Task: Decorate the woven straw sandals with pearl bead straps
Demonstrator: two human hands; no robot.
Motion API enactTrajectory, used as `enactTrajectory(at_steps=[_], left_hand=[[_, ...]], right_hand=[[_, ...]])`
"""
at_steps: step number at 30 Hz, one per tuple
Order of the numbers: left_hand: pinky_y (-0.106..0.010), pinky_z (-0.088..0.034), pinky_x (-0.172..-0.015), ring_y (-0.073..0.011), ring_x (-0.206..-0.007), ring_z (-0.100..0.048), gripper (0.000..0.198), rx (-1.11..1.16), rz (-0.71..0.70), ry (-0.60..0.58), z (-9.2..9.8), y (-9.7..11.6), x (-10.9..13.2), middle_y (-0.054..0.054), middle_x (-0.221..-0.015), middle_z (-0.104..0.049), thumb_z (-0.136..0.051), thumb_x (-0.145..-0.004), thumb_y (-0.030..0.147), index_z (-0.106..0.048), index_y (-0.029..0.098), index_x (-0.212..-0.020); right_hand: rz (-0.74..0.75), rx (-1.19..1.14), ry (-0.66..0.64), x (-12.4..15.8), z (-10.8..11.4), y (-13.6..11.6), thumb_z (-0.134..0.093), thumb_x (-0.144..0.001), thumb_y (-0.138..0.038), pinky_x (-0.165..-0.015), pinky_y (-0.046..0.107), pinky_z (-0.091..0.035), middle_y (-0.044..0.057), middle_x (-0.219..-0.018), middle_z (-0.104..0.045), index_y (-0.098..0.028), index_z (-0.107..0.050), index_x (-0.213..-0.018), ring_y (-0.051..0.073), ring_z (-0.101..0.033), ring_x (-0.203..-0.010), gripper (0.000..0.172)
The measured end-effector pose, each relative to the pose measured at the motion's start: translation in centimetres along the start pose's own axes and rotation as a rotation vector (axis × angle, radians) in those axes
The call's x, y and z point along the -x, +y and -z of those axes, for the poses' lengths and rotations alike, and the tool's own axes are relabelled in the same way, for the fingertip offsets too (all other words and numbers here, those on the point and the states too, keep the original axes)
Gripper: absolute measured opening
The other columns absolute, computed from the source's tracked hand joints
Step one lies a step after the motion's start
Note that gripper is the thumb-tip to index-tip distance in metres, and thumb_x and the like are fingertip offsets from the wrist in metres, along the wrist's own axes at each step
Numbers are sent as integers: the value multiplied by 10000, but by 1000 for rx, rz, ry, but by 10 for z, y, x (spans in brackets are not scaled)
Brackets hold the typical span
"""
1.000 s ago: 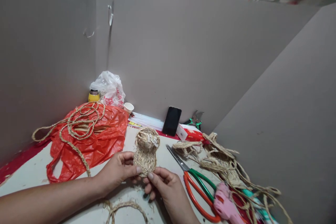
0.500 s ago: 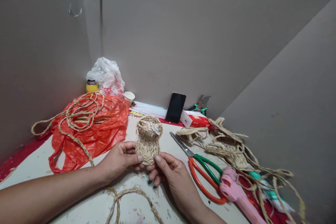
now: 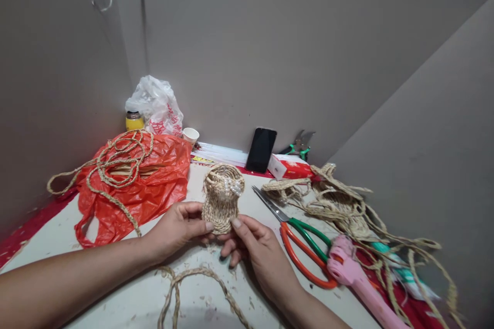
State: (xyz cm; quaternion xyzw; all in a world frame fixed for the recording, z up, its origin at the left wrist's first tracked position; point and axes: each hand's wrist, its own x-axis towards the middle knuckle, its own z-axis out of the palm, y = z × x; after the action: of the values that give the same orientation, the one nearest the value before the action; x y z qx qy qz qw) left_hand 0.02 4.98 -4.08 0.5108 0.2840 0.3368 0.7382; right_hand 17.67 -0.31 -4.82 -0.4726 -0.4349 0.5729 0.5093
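Note:
Between both hands I hold a small woven straw slipper (image 3: 221,209), its rounded open end up and white beads on the band across it. My left hand (image 3: 181,226) pinches its lower left edge, thumb on the front. The lower right edge is gripped by my right hand (image 3: 252,247), with the thumb in front and other fingers curled below. A loose braided straw cord (image 3: 204,271) lies on the table just beneath the hands. To the right of my right hand rest scissors (image 3: 304,247) with one red and one green handle.
At left, a red plastic bag (image 3: 162,180) carries a coiled straw braid (image 3: 119,164). Behind stand a white bag (image 3: 156,103), a yellow jar (image 3: 134,121), a paper cup (image 3: 190,135) and a phone (image 3: 261,150). Tangled straw braids (image 3: 343,211) and a pink glue gun (image 3: 351,267) lie right.
The slipper has tipped so that its upper opening shows more. Both hands keep their hold on its lower edges. The whole view has shifted slightly.

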Motion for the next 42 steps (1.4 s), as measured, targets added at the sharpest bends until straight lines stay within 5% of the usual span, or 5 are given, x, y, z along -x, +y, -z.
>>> enactTrajectory(at_steps=[7,13,21,25,42], left_hand=[[-249,-483,-621,-119,-668,-602,397,-118,-114,182,2,18,0,-22,-810,-650,-663,-817,320,-583,165,-1174],[-189,-352,-490,-70,-501,-429,177,-429,-178,253,6,29,0,58,-579,-497,-560,-851,260,-633,137,-957],[-278,-431,-731,-188,-810,-584,211,-1158,-269,-361,-20,7,26,-66,-889,-662,-600,-823,270,-673,179,-1000],[-284,-415,-729,-196,-812,-562,155,-1323,-334,-467,-18,-1,22,-74,-854,-637,-523,-856,199,-674,191,-893],[-154,-243,-358,-28,-341,-395,263,-343,151,-11,15,60,-1,6,-632,-660,-659,-770,356,-561,159,-915]], right_hand=[[120,-49,206,2,9,-6,-673,-821,-437,-479,153,-471,11,-588,-706,-166,-596,-817,75,-566,-449,282],[185,-160,354,-4,14,-9,-744,-752,-408,-446,142,-470,-33,-552,-675,-187,-570,-767,79,-581,-440,281],[92,-157,326,-10,11,-9,-731,-738,-408,-398,159,-442,-4,-536,-682,-170,-583,-749,84,-555,-390,280],[84,-121,301,-9,9,-9,-706,-751,-418,-400,165,-431,-16,-514,-663,-175,-577,-742,83,-541,-384,276],[-35,322,158,-14,18,1,-596,-794,-508,-390,216,-348,-59,-460,-530,-203,-513,-670,114,-485,-374,340]])
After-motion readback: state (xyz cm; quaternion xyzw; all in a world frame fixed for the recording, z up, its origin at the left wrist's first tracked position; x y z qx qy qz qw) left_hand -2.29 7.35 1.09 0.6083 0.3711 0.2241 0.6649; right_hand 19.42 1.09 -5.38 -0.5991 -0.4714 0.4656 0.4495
